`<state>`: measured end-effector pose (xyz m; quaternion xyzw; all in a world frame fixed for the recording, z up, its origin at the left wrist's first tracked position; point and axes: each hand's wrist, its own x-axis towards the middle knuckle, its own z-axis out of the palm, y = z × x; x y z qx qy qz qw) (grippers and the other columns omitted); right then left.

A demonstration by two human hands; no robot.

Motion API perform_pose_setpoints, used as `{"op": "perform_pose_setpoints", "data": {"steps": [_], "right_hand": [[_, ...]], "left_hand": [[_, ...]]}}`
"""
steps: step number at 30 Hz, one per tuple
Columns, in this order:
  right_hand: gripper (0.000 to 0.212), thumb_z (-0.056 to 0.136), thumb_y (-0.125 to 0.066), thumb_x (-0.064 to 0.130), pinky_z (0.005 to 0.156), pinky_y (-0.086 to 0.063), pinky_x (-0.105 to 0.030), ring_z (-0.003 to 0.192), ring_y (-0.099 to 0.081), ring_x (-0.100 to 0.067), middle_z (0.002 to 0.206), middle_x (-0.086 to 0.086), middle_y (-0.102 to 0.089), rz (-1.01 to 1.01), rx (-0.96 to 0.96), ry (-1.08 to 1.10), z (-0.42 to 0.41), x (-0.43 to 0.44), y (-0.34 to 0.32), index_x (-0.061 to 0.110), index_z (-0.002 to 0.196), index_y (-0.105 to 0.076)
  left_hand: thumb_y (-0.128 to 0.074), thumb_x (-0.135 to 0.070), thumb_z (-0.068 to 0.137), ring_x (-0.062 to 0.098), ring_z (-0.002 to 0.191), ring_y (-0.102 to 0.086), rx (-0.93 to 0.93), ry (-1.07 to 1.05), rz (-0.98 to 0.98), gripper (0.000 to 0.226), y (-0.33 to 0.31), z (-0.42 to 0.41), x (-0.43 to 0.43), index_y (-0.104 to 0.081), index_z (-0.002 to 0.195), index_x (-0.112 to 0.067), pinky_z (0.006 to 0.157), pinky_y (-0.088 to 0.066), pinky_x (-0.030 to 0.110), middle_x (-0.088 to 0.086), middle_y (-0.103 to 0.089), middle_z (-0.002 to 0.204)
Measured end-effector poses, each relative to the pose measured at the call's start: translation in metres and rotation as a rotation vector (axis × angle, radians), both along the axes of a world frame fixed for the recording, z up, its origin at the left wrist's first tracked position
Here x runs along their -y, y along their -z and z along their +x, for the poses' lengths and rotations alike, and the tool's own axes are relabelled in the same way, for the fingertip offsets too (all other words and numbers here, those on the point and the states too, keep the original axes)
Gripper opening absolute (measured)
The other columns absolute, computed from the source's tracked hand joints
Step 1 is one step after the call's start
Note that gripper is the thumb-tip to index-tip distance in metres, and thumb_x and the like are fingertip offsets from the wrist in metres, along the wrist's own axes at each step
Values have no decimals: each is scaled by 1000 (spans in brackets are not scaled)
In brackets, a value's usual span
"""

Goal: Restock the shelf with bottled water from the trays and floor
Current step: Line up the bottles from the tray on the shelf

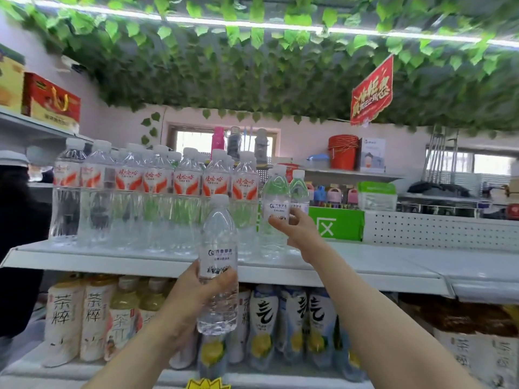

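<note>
My left hand grips a clear water bottle with a white label and white cap, held upright in front of the white top shelf. My right hand reaches over the shelf and holds a matching white-label bottle that stands on it; a second one stands just behind. To the left, a row of red-and-white labelled water bottles fills the shelf.
The lower shelf holds tea and lemon drink bottles. A green box and a perforated white panel stand at the back right of the top shelf. Artificial green leaves hang overhead. A dark-clothed person is at the left edge.
</note>
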<state>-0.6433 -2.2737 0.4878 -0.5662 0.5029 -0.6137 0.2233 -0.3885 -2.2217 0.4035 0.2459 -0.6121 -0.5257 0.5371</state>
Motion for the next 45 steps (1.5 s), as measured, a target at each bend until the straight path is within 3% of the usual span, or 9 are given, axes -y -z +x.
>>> {"op": "perform_pose_setpoints", "data": {"steps": [6,12,18,25,31,35,37,41,45], "right_hand": [[55,80,-87,28,86,-59,-41,104,-66,-21,109,-2,-68,64,-55,92,-5,-1,6,16,125,-59],[61,78,-88,31,75,-58,-33,98,-65,-18,109,-1,-68,42,-79,170,4,4,6,13,128,-59],[77,77,-87,41,97,-56,-48,109,-62,-25,122,-6,-63,63,-135,248,9,5,6,13,140,-53],[71,92,-72,43,111,-44,-40,132,-53,-25,146,-8,-55,64,-289,303,27,-32,4,12,151,-47],[53,93,-71,40,103,-54,-38,120,-61,-13,136,-1,-62,112,10,-96,50,-114,34,20,140,-57],[41,92,-71,37,97,-57,-35,111,-69,-11,120,8,-73,159,29,-239,48,-151,51,34,131,-61],[35,92,-73,29,84,-60,-29,99,-74,-9,105,10,-78,146,39,-242,41,-161,53,37,124,-61],[42,89,-77,26,89,-60,-41,93,-75,-19,105,-4,-78,119,36,-166,20,-168,49,30,128,-63],[33,90,-76,18,64,-57,-24,81,-74,-15,96,-6,-78,83,99,-136,-3,-168,39,27,120,-67]], "left_hand": [[-90,-54,45,28,97,-73,12,1,-4,92,-1,-8,-1,-61,122,-14,96,-53,52,10,-76,105],[-93,-48,56,24,96,-74,13,-2,3,79,0,-13,-6,-61,121,-15,95,-54,48,6,-77,103],[-86,-42,59,22,98,-73,23,13,-19,70,1,-11,-10,-61,120,-15,98,-52,47,5,-77,104],[-93,-50,58,20,99,-73,8,40,-36,76,-1,-10,-21,-62,119,-18,96,-51,44,4,-77,106],[-69,-71,67,14,109,-65,-20,77,18,73,-12,-29,-26,-57,126,-29,94,-50,38,-8,-69,120],[-73,-71,65,26,110,-69,-58,134,51,66,-23,-54,-34,-62,116,-30,97,-52,54,1,-73,116],[-78,-72,63,31,113,-67,-72,179,69,71,-27,-71,-36,-63,117,-28,97,-52,57,6,-72,118],[-73,-59,76,35,104,-71,-79,284,86,60,-34,-103,-39,-61,121,-21,93,-54,58,13,-73,114],[-79,-72,64,32,117,-65,-60,305,39,85,-46,-130,-35,-58,132,-25,101,-49,57,8,-69,126]]}}
